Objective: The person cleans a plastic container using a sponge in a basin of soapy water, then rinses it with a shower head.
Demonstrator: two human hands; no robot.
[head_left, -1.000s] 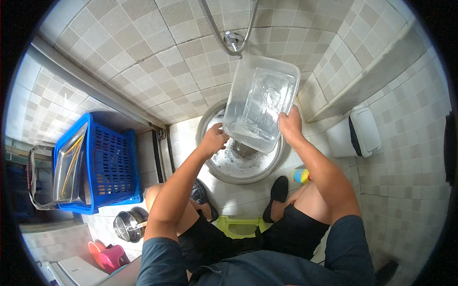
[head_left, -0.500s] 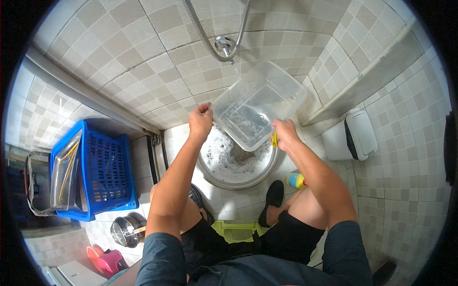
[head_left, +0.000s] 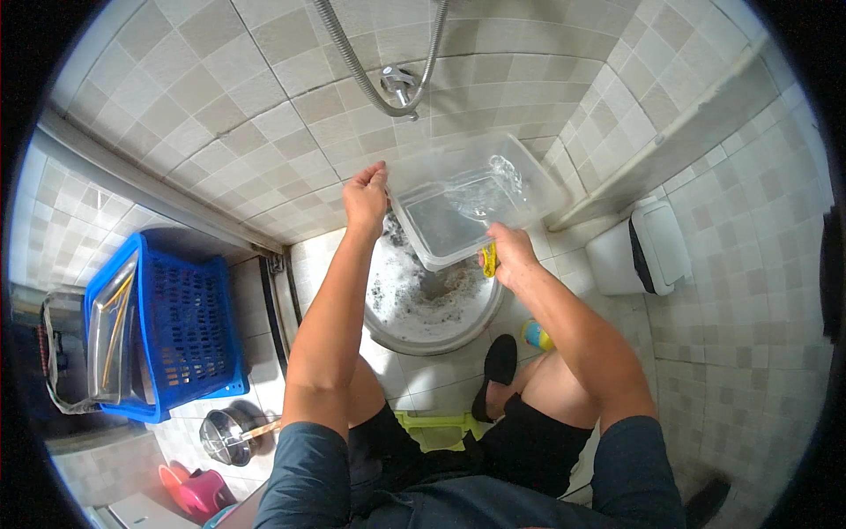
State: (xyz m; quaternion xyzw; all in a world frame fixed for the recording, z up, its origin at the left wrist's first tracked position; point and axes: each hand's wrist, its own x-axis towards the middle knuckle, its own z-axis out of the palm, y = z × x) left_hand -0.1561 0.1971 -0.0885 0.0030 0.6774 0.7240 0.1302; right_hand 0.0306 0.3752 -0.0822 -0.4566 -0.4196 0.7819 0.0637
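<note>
A clear plastic box (head_left: 432, 234) is held tilted above a round basin of suds (head_left: 388, 339), with some water shining inside it. At the box's left edge my left hand (head_left: 366, 201) is closed, its fingertips gripping the rim. My right hand (head_left: 513, 254) grips the near right edge of the box. Pressed in that same hand is a small yellow thing (head_left: 489, 260), whose kind I cannot make out. Dark specks float among the white foam in the basin, and murky water shows in a gap.
Beyond the box, a wall tap (head_left: 398, 81) carries a looping metal shower hose (head_left: 352, 70). A blue plastic basket (head_left: 189, 317) and a metal pot (head_left: 226, 436) stand left. On the right are a white lidded bin (head_left: 621, 256) and a yellow-and-blue container (head_left: 536, 335). A green stool (head_left: 436, 432) is beneath me.
The box's tilt has shifted, and its shiny water now lies nearer the far right side. Both hands keep their hold. The thin stream under the tap no longer shows.
</note>
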